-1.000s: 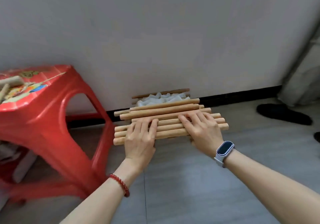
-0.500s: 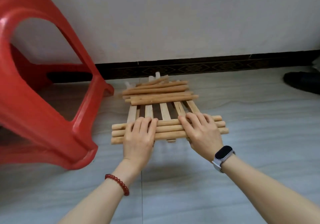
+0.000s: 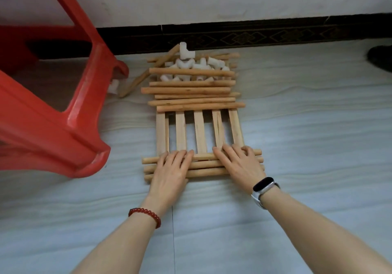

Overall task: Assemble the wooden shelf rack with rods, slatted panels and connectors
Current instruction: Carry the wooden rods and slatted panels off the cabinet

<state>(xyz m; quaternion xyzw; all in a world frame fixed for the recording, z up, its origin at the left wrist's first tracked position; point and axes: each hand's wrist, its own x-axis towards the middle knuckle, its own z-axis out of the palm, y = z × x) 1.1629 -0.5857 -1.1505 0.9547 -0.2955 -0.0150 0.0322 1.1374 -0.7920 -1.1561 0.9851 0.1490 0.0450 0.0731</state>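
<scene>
Both hands have drawn a small batch of round wooden rods (image 3: 202,164) toward the person across the pale grey floor (image 3: 318,146), opening a wider gap between them and the main rod pile (image 3: 191,95) near the wall. That gap lays bare more of the flat slatted wooden panel (image 3: 199,131) underneath. The left hand (image 3: 169,171) and right hand (image 3: 240,164) lie palm-down on the near rods, fingers straight and spread, pressing rather than gripping. White plastic connectors (image 3: 191,65) sit heaped at the far end of the pile, by the black skirting board (image 3: 254,33). A red plastic stool (image 3: 53,114) stands to the left. Sorting looks barely begun: nothing is joined yet, and the separated rods seem ready for fitting into connectors.
</scene>
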